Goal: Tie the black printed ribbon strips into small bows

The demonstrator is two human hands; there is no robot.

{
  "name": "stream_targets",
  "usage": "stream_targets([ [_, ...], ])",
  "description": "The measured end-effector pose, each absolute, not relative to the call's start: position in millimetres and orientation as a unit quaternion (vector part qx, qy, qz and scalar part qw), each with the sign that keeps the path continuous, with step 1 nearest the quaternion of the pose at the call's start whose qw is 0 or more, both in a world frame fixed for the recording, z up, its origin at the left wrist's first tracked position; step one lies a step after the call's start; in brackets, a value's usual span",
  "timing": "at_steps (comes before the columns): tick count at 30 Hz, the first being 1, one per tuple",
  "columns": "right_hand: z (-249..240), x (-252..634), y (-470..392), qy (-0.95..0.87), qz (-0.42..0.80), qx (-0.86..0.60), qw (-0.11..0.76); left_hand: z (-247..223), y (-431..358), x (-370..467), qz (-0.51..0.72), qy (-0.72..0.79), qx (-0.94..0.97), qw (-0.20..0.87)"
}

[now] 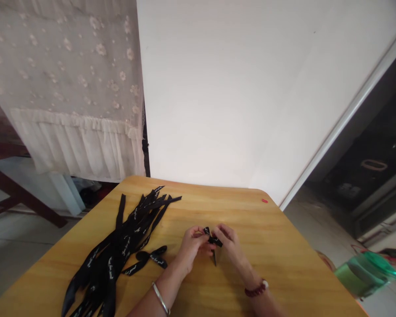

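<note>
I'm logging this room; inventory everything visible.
Ribbons: many, black, table's left
Looped ribbon: one, black, beside them
Held ribbon: one, black, between hands
Table: one, tan, centre
Scrap: one, red, table's right
Curtain: one, pale, left
Panel: one, white, behind table
Frame: one, brown, left
Container: one, green, right
Blurred things: unclear, mixed, right
Floor: one, grey, below
Bangle: one, silver, left wrist
Bracelet: one, maroon, right wrist
Left hand: one, centre
Right hand: one, centre

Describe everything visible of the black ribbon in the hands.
The ribbon is a narrow black strip, fabric-like, with pale marks too small to read. It is bent into short sections; one tail extends below them. The left hand and right hand pinch it over the wooden table. Any knot is hidden.
</note>
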State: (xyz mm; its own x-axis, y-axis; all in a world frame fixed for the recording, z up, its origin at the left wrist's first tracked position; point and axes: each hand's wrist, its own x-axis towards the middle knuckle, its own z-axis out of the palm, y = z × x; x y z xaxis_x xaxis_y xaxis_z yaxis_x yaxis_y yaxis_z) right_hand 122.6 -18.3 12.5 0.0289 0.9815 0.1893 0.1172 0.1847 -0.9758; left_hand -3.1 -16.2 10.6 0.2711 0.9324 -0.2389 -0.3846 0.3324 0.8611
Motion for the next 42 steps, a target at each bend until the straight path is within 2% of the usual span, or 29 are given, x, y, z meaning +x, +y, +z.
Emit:
stream_targets([
  [11, 9.2, 119.0, -19.2, -0.585, 0.413, -0.498, 0.489, 11.4, -15.1, -3.7, 0.482, 0.405, 0.344, 0.696],
  [22, 15.1, 117.5, -21.6, -0.572, 0.386, -0.525, 0.498, 9.3, -16.0, -4.2, 0.458, 0.427, 0.361, 0.691],
  [29, 11.6, 118.7, -18.0, -0.567, 0.368, -0.539, 0.504, 13.9, -11.9, -9.9, 0.487, 0.423, 0.362, 0.673],
  [37, 13.5, 116.2, -21.2, -0.583, 0.380, -0.526, 0.488, 12.1, -12.5, -7.5, 0.441, 0.448, 0.416, 0.657],
  [42, 13.7, 118.4, -20.7, -0.578, 0.402, -0.513, 0.491, 10.9, -11.6, -8.1, 0.457, 0.438, 0.407, 0.658],
])
